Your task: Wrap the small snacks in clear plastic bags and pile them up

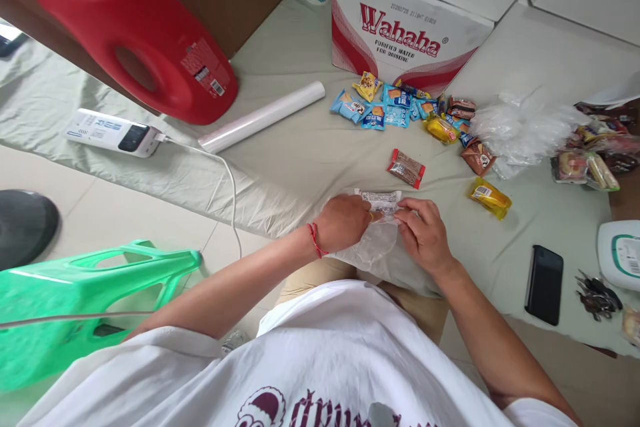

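Observation:
At the table's front edge, my left hand [345, 221] has its fingers curled on the left side of a clear plastic bag [373, 247]. My right hand [425, 233] pinches the bag's right side with thumb and fingers. Between the two hands lies a small packet with printed text [380, 198], in or against the bag; I cannot tell which. Just beyond it rests a brown snack packet with red ends [406, 169]. A yellow snack packet [490, 198] lies to the right of my right hand.
Several wrapped snacks [397, 115] and crumpled clear bags [525, 127] lie farther back, before a Wahaha carton [405, 30]. Leftward are a white roll [263, 117], a cabled power bank [113, 133] and a red jug [170, 33]. A phone [545, 285] and keys [597, 295] lie right.

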The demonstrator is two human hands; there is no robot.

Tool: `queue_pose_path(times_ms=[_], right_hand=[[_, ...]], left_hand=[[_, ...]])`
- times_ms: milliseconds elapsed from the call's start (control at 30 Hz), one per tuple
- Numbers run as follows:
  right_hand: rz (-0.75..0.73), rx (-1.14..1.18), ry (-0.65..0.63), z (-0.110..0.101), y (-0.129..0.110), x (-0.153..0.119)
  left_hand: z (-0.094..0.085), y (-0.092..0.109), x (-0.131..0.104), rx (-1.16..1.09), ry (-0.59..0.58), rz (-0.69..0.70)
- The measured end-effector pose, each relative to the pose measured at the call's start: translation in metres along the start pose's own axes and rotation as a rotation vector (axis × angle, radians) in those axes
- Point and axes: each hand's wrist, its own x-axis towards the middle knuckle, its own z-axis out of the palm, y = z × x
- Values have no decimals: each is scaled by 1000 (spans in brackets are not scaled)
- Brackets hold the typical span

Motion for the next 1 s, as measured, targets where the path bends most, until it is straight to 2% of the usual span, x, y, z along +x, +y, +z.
queue_pose_path(times_ms=[133, 233, 367, 500, 600, 667, 767, 833, 933, 1000], right_hand=[[102, 65, -114, 16, 7, 25], [188, 99, -152, 27, 12, 34], [231, 108, -169, 32, 15, 39], [238, 26, -191, 33, 14, 40], [247, -22, -201, 34, 12, 40], [257, -49, -205, 35, 10, 40], [268, -80, -207, 36, 7, 40], [271, -89, -206, 36, 6, 39], [259, -86, -207, 36, 8, 38], [255, -78, -206, 37, 11, 38]], left_hand=[[-4, 1, 3, 20, -47, 15], [-2, 0, 3, 21, -12, 40], [5, -8, -8, -98, 141, 137], [17, -23, -32, -282, 356, 217], [33, -26, -47, -170, 444, 261], [47, -20, -49, -56, 515, 271], [65, -5, -42, 56, 659, 220], [70, 4, -36, 50, 733, 152], [64, 7, -33, -127, 771, 11], [55, 2, -34, -307, 759, -162]])
